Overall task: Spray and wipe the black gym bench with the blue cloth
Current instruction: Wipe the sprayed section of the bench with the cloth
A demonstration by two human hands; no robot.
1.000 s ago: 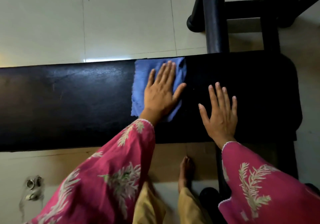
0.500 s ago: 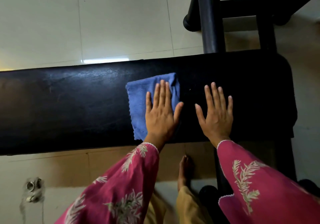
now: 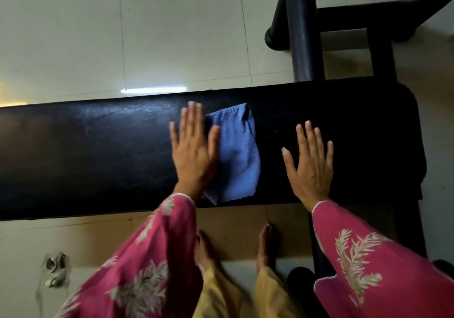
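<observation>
Head view looks straight down on a long black padded gym bench (image 3: 86, 150) with a glossy, faintly creased vinyl top, running left to right across a floor of pale square tiles (image 3: 61, 35) with thin grout lines. A bright strip of reflected light lies on the tiles just beyond the bench's far edge. At the upper right, a black metal frame with a padded roller (image 3: 303, 28) stands behind the bench. Near the lower left, a small metal fitting (image 3: 54, 267) sits on the floor, too blurred to identify.

A blue microfibre cloth (image 3: 237, 153), loosely folded, lies on the bench top near its middle. The left hand (image 3: 194, 150) is flat with fingers extended, pressing on the cloth's left edge rather than gripping it; it is blurred. The right hand (image 3: 309, 165) rests palm-down and spread on the bare vinyl, apart from the cloth, holding nothing. Pink sleeves with pale leaf embroidery (image 3: 356, 263) cover both arms. Bare feet (image 3: 267, 246) stand beside the bench's near edge.

No containers or readable writing show.
</observation>
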